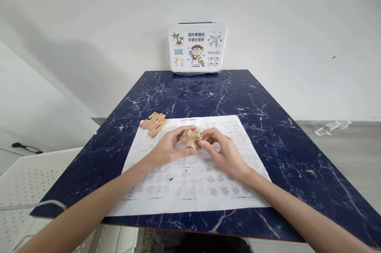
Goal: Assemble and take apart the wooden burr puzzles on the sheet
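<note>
Over the paper sheet, a small interlocking wooden puzzle [190, 138] of pale bars is held between both hands. My left hand [168, 145] closes on its left side, thumb along the near face and fingers behind it. From the right, my right hand [222, 149] pinches the end of a rounded bar with thumb and bent fingers. Beneath them lies the white instruction sheet [193, 201], printed with rows of small diagrams. Several flat notched wooden pieces [154, 123] rest together at the sheet's upper left corner, beyond my left hand.
A dark blue marble-patterned table [202, 98] carries all this. At its far edge a white cartoon-printed case [198, 48] leans against the wall. A white perforated chair or rack [32, 177] is at the left. On the floor at right lies a plastic bottle [331, 128].
</note>
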The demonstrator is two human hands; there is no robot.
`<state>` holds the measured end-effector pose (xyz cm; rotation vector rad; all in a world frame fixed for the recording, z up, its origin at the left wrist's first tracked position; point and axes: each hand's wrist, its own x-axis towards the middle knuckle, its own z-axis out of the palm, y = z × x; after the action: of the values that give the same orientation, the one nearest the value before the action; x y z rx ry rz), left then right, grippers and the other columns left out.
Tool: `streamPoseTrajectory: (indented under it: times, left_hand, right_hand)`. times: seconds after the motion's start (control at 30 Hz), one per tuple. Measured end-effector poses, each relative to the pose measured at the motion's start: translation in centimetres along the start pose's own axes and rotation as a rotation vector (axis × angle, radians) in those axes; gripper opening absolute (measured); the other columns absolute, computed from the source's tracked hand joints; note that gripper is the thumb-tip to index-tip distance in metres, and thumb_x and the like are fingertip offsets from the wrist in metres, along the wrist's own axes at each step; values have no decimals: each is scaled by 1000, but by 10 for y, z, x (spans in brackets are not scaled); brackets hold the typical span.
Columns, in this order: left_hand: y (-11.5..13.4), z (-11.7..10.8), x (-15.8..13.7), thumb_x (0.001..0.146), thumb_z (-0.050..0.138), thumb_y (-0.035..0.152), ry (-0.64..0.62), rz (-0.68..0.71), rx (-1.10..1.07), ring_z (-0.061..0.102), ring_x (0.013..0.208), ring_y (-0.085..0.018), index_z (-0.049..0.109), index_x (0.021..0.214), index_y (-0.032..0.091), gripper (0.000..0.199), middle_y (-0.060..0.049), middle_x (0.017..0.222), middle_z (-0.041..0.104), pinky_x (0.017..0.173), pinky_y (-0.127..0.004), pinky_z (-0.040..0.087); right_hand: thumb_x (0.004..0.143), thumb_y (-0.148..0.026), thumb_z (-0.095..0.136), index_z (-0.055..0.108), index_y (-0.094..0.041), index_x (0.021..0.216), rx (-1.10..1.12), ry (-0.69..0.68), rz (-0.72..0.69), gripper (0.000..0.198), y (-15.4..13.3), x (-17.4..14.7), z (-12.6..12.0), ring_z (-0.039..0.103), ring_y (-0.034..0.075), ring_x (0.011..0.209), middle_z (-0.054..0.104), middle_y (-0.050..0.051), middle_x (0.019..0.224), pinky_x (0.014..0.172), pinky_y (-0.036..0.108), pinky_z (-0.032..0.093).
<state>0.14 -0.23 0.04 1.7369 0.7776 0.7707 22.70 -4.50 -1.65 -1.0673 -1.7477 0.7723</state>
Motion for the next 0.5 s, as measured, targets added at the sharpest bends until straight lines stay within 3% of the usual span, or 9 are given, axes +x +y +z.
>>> streamPoseTrajectory:
  times: [0.13, 0.27, 0.4, 0.5]
  left_hand:
    - [-3, -5, 1, 86, 85, 38, 6, -19, -212, 63, 130, -32, 59, 145, 26, 66, -12, 140, 67, 109, -46, 50]
    - [-5, -6, 2, 86, 85, 38, -65, -55, -312, 59, 136, -32, 57, 148, 30, 69, -12, 152, 59, 109, -44, 51]
    - [-5, -4, 1, 87, 85, 38, -59, -110, -276, 61, 132, -31, 57, 147, 29, 67, -11, 145, 63, 106, -44, 52]
    - [-6, -2, 0, 88, 84, 39, -31, -116, -196, 61, 131, -31, 55, 148, 29, 68, -11, 144, 63, 106, -45, 51]
  right_hand:
    - [103, -46, 59, 59, -22, 119, 41, -31, 29, 29, -2, 2, 0, 69, 21, 84, 74, 9, 105, 70, 35, 55]
    - [105, -38, 54, 63, -24, 111, 86, -177, 38, 17, -5, 3, 1, 68, 20, 84, 74, 5, 96, 75, 36, 55]
    - [104, -38, 57, 61, -24, 111, 116, -188, 65, 16, -3, 2, 3, 67, 19, 80, 73, 4, 92, 70, 34, 54]
    - [101, -42, 61, 54, -23, 126, 97, -193, 55, 32, 0, 0, 5, 67, 19, 77, 73, 4, 95, 66, 34, 54]
